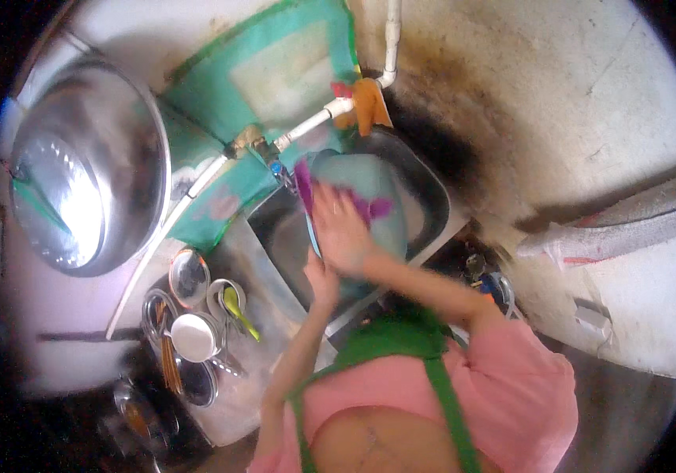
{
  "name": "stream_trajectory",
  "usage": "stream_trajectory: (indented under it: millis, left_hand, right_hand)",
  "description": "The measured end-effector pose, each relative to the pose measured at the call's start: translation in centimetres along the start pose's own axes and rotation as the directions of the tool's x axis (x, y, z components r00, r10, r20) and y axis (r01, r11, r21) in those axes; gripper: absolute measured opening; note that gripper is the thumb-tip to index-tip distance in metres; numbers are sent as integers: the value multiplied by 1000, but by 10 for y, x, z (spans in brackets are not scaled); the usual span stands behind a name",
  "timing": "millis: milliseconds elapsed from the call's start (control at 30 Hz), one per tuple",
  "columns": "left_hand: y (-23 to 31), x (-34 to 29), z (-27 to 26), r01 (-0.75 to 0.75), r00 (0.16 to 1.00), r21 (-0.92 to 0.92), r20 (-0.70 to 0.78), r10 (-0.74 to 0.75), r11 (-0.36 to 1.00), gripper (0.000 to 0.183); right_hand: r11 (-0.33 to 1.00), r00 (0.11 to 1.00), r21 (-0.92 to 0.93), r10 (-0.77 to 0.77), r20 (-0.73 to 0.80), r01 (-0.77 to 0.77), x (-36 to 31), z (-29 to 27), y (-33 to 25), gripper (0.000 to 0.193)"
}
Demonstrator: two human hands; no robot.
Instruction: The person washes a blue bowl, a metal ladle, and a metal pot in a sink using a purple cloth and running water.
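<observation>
- Currently the right hand [342, 229] presses a purple scrub cloth [369, 206] flat against the teal plate [369, 177], mid-scrub by the look of it.
- Left hand [322, 284] grasps the plate's lower rim over the sink [425, 189].
- Steel cups and bowls [192, 323] wait on the counter; whether washed cannot be told.

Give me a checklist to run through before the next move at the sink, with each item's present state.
1. Right hand flat on the purple scrubbing cloth against the dish: ok.
2. Left hand steadying the lower edge of the round pale teal plate: ok, though its fingers are partly hidden.
3. Plate kept over the dark metal sink basin, not past its rim: ok.
4. Water running from the brass tap: cannot tell; no stream shows.
5. Room on the counter among the small steel bowls for a washed dish: not ok, crowded.
6. Plate clean of residue: cannot tell, blurred.
</observation>
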State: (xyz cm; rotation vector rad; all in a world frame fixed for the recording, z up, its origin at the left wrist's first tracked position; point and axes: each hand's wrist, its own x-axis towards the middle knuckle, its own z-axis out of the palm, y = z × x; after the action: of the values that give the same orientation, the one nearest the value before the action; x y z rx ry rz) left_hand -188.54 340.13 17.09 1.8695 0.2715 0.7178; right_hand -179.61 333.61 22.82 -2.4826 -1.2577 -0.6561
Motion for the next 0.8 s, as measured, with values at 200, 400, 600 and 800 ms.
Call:
stream_trajectory:
  millis: [200,400,600,800]
  left_hand:
    - [16,-34,11,437,872,296,92,-481,849,30]
    - [33,28,-22,605,740,-167,480,-472,779,29]
    - [59,2,22,635,726,-269,529,-439,724,39]
    - [36,-18,20,683,717,-332,470,-514,650,34]
  right_hand:
    - [943,833,150,179,523,-296,51,-26,59,34]
    - [999,999,-26,45,24,-44,2,-6,35,31]
    - [968,940,137,163,299,-211,4,-11,85,30]
    - [958,953,250,60,296,-138,9,-2,100,33]
